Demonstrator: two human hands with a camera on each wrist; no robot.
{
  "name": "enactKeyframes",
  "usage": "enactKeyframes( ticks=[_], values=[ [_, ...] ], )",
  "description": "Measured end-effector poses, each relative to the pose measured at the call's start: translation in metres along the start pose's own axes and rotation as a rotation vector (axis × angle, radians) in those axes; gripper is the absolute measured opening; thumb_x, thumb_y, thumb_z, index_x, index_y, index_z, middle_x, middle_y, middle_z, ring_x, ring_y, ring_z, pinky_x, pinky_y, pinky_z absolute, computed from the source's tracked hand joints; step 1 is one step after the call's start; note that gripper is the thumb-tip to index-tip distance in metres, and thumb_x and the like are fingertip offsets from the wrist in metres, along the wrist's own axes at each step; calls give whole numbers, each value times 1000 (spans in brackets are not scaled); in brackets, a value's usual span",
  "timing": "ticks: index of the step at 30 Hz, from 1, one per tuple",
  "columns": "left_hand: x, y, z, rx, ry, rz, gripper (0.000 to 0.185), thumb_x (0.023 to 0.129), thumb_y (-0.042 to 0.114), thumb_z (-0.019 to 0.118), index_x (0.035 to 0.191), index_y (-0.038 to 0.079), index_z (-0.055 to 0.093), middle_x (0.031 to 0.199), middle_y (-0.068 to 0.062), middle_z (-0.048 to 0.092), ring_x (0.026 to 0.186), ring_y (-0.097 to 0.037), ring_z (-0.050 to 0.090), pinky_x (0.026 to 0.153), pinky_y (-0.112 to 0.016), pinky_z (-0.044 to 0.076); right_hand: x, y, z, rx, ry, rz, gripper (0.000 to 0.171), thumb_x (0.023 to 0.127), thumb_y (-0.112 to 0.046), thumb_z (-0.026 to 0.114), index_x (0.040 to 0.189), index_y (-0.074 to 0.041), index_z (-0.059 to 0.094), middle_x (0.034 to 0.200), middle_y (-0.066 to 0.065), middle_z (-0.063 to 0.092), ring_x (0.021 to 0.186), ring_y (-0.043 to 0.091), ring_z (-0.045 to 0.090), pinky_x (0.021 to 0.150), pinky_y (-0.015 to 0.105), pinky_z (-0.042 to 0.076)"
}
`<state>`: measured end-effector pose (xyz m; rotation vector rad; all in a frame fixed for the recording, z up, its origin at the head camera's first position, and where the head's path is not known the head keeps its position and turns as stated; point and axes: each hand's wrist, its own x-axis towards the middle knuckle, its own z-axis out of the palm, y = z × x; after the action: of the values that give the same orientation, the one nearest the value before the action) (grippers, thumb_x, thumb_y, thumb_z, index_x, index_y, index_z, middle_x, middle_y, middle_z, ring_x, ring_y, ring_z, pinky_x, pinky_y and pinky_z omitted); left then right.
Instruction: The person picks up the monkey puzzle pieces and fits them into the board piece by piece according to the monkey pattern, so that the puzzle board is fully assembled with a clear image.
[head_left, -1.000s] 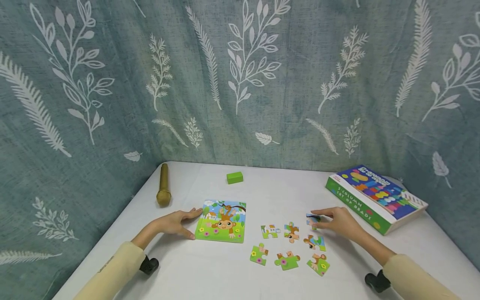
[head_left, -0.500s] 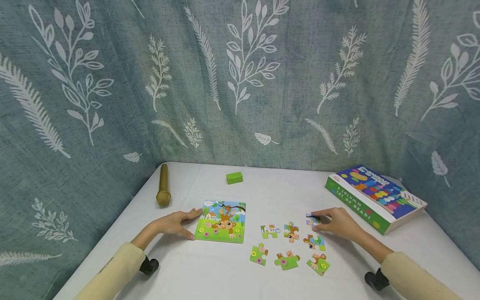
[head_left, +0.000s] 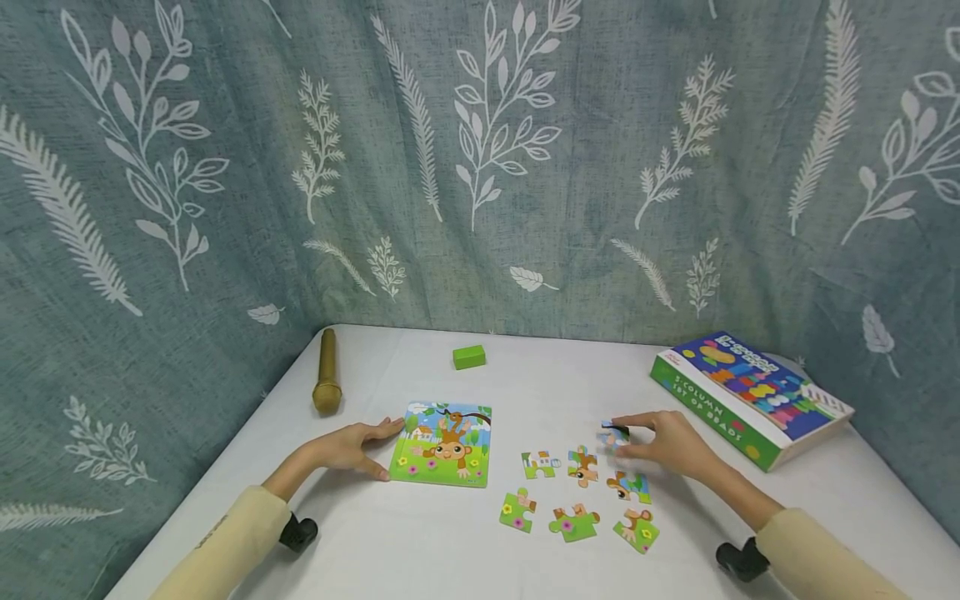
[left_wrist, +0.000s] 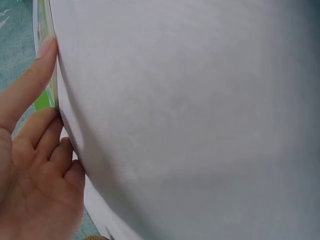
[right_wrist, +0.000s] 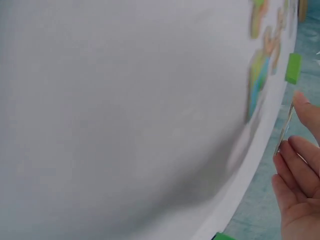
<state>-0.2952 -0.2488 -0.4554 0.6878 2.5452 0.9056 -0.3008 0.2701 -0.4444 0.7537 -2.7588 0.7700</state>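
Observation:
In the head view, my left hand [head_left: 352, 446] rests at the left edge of a square puzzle board [head_left: 442, 443] with a monkey picture. Its thumb touches the near corner and its fingertips the side farther up; the left wrist view shows the hand [left_wrist: 42, 165] against that thin edge. My right hand [head_left: 671, 444] pinches a blue jigsaw piece [head_left: 615, 435] between thumb and fingers, tilted and just above the table. The right wrist view shows this piece [right_wrist: 285, 127] edge-on. Nearby lie several loose pieces, including one with a monkey's ear [head_left: 637, 529] and a green one [head_left: 576, 522].
A green block [head_left: 469, 357] sits at the back. A gold-brown microphone-shaped thing [head_left: 327, 371] lies back left. A boxed bead set [head_left: 750, 396] lies at the right on the white table [head_left: 420, 542]. Patterned cloth [head_left: 480, 167] hangs behind.
My right hand has lifted the blue jigsaw piece off the table and shifted it slightly left, tilting it. My left hand and the board have stayed in place.

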Motion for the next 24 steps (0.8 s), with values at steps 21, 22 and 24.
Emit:
enactKeyframes(
  ticks=[21,22,24],
  values=[
    [-1,-3,0,3,-14,31,89,71,33,74,142,10,25,147,-11,17,134,-30,11,105,-50,13,48,-77,23,80,-12,-113,45,72,-34,73,112,-15,65,108,4,64,41,5,40,56,25,41],
    [-1,-3,0,3,-16,31,89,71,33,74,142,10,25,147,-11,17,134,-29,11,105,-50,13,51,-80,25,79,-1,-119,46,71,-35,73,111,-15,65,107,4,64,46,6,46,58,26,43],
    [0,-2,-1,2,-16,31,89,71,32,75,142,11,25,147,-11,17,134,-29,11,105,-51,13,56,-84,28,84,14,-128,46,71,-36,74,111,-15,65,107,3,64,60,11,58,65,30,48]
  ],
)
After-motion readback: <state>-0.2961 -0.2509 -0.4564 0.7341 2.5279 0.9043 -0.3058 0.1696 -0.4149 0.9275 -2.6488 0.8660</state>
